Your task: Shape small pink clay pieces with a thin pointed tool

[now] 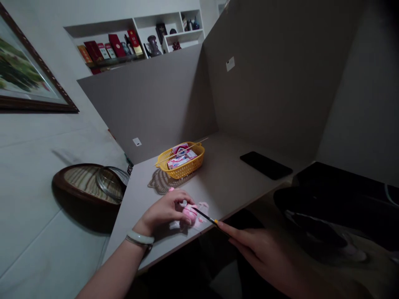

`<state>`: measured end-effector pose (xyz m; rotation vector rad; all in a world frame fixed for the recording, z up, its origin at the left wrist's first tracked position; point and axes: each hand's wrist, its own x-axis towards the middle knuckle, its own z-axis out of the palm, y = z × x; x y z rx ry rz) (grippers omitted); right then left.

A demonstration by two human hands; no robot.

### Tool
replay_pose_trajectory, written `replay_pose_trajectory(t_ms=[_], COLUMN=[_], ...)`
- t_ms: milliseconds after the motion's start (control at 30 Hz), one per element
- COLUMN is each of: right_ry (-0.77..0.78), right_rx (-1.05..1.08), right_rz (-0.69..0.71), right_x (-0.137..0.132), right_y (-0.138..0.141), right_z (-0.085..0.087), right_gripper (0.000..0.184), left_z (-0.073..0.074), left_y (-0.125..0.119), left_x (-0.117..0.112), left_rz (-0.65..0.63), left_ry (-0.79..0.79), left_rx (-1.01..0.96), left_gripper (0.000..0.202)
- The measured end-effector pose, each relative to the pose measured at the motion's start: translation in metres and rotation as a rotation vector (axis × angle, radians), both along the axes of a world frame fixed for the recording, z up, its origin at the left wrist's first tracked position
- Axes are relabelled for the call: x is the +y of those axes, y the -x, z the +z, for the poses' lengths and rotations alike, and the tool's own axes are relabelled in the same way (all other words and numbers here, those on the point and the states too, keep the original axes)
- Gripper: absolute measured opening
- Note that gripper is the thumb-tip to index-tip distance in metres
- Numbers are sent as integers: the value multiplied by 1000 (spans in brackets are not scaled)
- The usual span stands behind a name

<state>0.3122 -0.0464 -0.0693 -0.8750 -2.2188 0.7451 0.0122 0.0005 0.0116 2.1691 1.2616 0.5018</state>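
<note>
My left hand, with a pale bangle at the wrist, pinches a small rounded pink lump near the table's front edge. Its material is not certain; it looks like soap or clay. My right hand is closed round a slim knife with a thin dark blade and a yellow part by the fingers. The blade's tip touches the upper right of the lump. Pink crumbs and a whitish, crumpled sheet lie beside and under it. Another pink bit shows just behind my left hand.
A yellow perforated basket holds pink-and-white packets, with a thin stick across its rim. Farther right lies a black flat slab. Grey panels wall the table's back and right. A brown oval stool stands left.
</note>
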Motion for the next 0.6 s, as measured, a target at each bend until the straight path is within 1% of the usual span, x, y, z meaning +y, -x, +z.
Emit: replay_pose_trajectory(t_ms=[200, 400, 533, 600], right_ry=[-101, -180, -253, -265], right_rx=[-60, -130, -204, -247], right_rz=[-5, -17, -15, -16], right_x=[0, 4, 5, 5], right_y=[6, 9, 10, 11], right_z=[1, 1, 1, 1], right_gripper=[51, 51, 53, 54], left_z=[-8, -9, -10, -9], left_y=[2, 2, 2, 2], left_x=[3, 5, 5, 5], left_rz=[-22, 14, 20, 19], left_ry=[15, 57, 54, 47], left_rx=[4, 34, 15, 19], left_gripper=[44, 50, 48, 48])
